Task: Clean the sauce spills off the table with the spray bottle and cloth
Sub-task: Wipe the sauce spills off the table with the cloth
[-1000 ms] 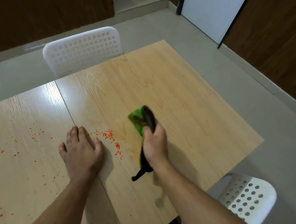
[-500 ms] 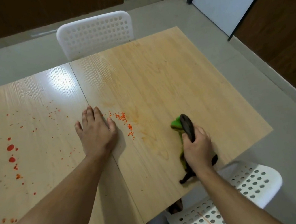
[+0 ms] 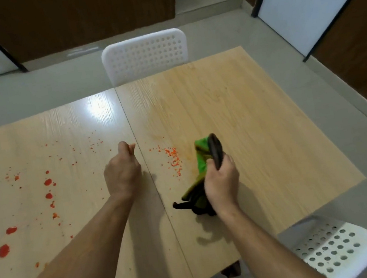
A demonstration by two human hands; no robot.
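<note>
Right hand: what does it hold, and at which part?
The right hand grips the green and black cloth around its middle, both ends hanging free. The left hand holds nothing.

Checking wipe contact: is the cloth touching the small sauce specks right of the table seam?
Apart. The head view shows bare wood between the cloth and the sauce specks.

A single wide-angle view looks from the person's head, forward and steeply down onto the pale wood-grain counter, close enough that both forearms run in from the bottom edge. It faces across the counter toward a white perforated plastic chair at the far side, with grey floor and dark brown wall panels beyond.
</note>
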